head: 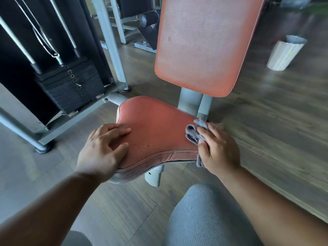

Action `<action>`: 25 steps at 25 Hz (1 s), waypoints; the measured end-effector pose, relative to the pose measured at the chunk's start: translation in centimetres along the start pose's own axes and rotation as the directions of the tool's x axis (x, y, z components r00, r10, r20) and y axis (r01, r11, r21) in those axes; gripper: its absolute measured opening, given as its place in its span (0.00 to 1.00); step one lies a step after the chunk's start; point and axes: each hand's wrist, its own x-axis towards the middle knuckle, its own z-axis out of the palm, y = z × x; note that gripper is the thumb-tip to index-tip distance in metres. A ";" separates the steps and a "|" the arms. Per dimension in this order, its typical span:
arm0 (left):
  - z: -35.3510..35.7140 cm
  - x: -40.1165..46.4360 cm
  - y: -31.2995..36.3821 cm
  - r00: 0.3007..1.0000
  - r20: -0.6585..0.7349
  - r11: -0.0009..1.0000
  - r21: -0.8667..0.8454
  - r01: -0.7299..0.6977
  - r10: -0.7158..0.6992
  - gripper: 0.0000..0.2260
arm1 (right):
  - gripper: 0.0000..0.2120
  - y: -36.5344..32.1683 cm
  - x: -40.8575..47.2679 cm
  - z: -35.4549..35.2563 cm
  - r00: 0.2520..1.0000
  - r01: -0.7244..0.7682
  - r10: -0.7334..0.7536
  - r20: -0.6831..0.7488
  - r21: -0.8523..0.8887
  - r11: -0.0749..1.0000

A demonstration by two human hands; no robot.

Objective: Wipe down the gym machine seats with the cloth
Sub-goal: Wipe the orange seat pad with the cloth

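Note:
A worn orange-red padded seat (pixel 156 132) of a gym machine lies in the middle of the view, with its matching backrest (pixel 204 43) rising behind it. My left hand (pixel 103 150) rests flat on the seat's front left corner, fingers spread, holding nothing. My right hand (pixel 220 148) presses a crumpled grey cloth (pixel 193 134) against the seat's right edge. Part of the cloth hangs down below my palm at the seat's side.
A black weight stack (pixel 71 86) in a grey steel frame (pixel 113 50) stands to the left. A white bin (pixel 284 54) sits on the wooden floor at the right. My knee in grey fabric (pixel 204 215) is below the seat.

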 end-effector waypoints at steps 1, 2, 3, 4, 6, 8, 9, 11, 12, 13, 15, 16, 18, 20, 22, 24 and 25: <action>0.1 0.0 0.0 1.000 -0.002 1.000 0.006 -0.002 0.002 0.23 | 0.19 -0.2 -0.2 0.4 0.998 -0.042 0.043 -0.039 0.023 0.999; 0.1 0.0 0.0 1.000 0.001 1.000 0.014 -0.008 0.008 0.23 | 0.19 -1.7 -0.1 0.9 0.996 -0.045 0.048 -0.074 0.035 0.998; 0.2 -0.1 0.0 1.000 0.003 1.000 0.018 -0.018 0.018 0.24 | 0.19 -4.1 -0.2 1.3 0.997 -0.034 0.037 -0.070 0.043 0.999; 0.1 -0.1 0.0 1.000 0.003 0.999 0.022 -0.026 0.026 0.24 | 0.20 -6.8 -0.3 1.7 0.999 -0.006 0.009 -0.045 0.057 0.998; -0.1 -0.1 0.1 0.999 0.009 0.999 0.034 -0.036 0.036 0.26 | 0.20 -9.4 -0.7 2.1 0.995 0.103 -0.104 0.004 0.067 0.992; -0.1 -0.1 0.3 0.999 0.018 0.998 0.050 -0.047 0.046 0.27 | 0.19 -6.8 -0.4 1.9 0.982 0.186 -0.187 0.019 0.049 0.981; -0.1 -0.2 0.3 0.999 0.019 0.998 0.053 -0.045 0.044 0.27 | 0.18 -4.7 -0.4 1.8 0.984 0.180 -0.179 -0.019 0.050 0.982; 0.0 -0.4 0.4 0.999 0.003 0.998 0.045 -0.039 0.039 0.26 | 0.17 -0.7 -0.5 1.7 0.990 0.111 -0.100 -0.098 0.110 0.988; 0.0 -0.4 0.3 0.999 -0.003 0.998 0.043 -0.038 0.038 0.26 | 0.17 0.6 -0.3 1.6 0.996 0.058 -0.044 -0.084 0.170 0.984; 0.1 -0.3 0.3 0.999 -0.006 0.999 0.043 -0.033 0.034 0.26 | 0.18 1.2 0.3 1.7 1.000 -0.015 0.021 -0.018 0.267 0.963; 0.2 -0.3 0.3 1.000 -0.010 0.999 0.037 -0.024 0.024 0.25 | 0.18 1.7 2.8 1.9 0.972 -0.224 0.162 0.170 0.462 0.858; 0.2 -0.3 0.3 1.000 -0.014 0.999 0.029 -0.021 0.021 0.25 | 0.18 1.7 4.1 1.9 0.931 -0.358 0.248 0.267 0.536 0.765; 0.2 -0.4 0.4 1.000 -0.023 1.000 0.018 -0.009 0.009 0.25 | 0.17 1.0 5.5 2.1 0.850 -0.526 0.407 0.334 0.565 0.636; 0.2 -0.5 0.5 1.000 -0.019 1.000 0.012 -0.010 0.011 0.25 | 0.20 -0.4 3.9 2.3 0.893 -0.441 0.431 0.128 0.435 0.785; 0.2 -0.3 0.5 1.000 -0.019 1.000 0.011 -0.001 0.001 0.25 | 0.22 -2.6 1.0 2.0 0.966 -0.254 0.260 -0.009 0.171 0.952; 0.2 -0.3 0.4 1.000 -0.022 1.000 0.008 0.009 -0.008 0.24 | 0.22 -5.1 0.0 1.4 0.986 -0.151 0.152 0.067 -0.025 0.988; 0.2 -0.3 0.5 1.000 -0.025 1.000 0.007 0.006 -0.006 0.24 | 0.23 -6.4 0.3 1.1 0.984 -0.117 0.124 0.130 -0.059 0.991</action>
